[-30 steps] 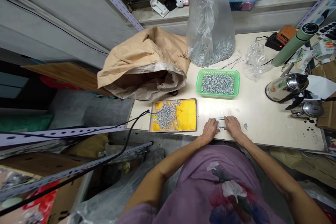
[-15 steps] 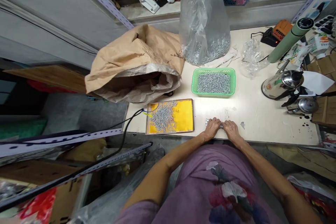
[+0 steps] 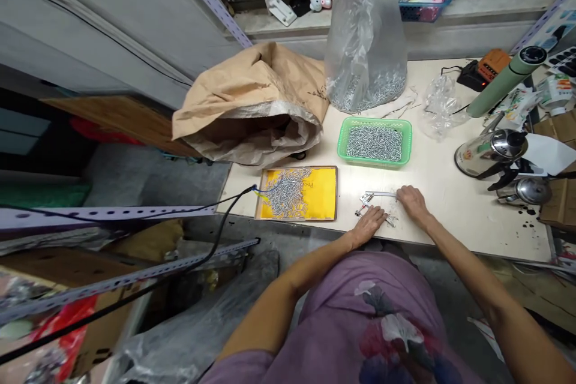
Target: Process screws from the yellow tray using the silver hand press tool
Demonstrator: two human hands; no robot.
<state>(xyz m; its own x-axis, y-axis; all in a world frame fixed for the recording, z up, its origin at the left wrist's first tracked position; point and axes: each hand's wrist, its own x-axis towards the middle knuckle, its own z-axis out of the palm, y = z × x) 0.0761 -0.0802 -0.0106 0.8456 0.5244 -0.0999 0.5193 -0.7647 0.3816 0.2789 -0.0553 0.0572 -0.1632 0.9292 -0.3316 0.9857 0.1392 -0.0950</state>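
Note:
A silvery hinged metal piece (image 3: 368, 198) lies on the table in front of me, spread into two arms. My left hand (image 3: 369, 225) rests at the near arm with its fingers closed over the metal. That arm is partly hidden beneath the fingers, and small shiny bits (image 3: 391, 222) show just to their right. At the end of the thin far arm (image 3: 381, 194), my right hand (image 3: 413, 204) is closed with the bar's tip between its fingers. Details of the joint are too small to make out.
Left of my hands lies a yellow-bottomed tray (image 3: 323, 194) with small metal pins. Beyond stands a green basket (image 3: 374, 162) of similar pins. A paper sack (image 3: 252, 96), a clear bag (image 3: 366, 30), a glass kettle (image 3: 483, 153) and a green flask (image 3: 504, 84) stand around.
My right hand has moved right and away from my left hand. The metal piece, folded and mostly covered before, now lies spread with its thin arm out. The view has shifted slightly.

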